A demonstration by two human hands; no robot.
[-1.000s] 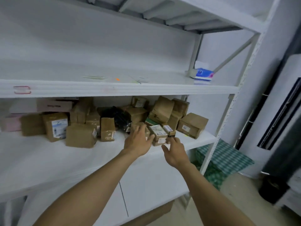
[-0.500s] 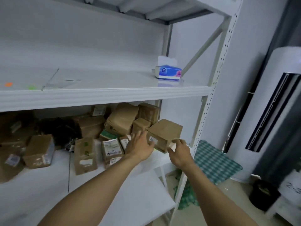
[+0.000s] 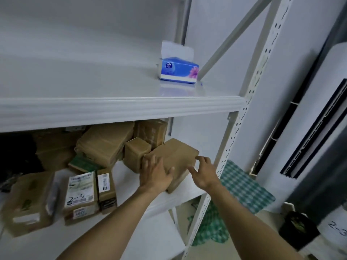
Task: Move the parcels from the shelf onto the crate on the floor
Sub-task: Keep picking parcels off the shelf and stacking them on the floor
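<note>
White shelves (image 3: 122,175) fill most of the view, and the brown box (image 3: 176,154) sits at the right end of the middle one, close to the front edge. The left hand (image 3: 155,175) lies flat on the near left side of this box, with its fingers spread wide and not curled round it. The right hand (image 3: 204,175) is just beside the box's right end with its fingers apart. I cannot tell if it touches the box. A second ago both hands were at the small boxes with labels (image 3: 80,192). Now they have moved right to this bigger box, so it looks like the next one to go. It is not lifted yet. A smaller box (image 3: 136,152) touches its left side. The crate is not in view, so the carry down to it has not begun.
</note>
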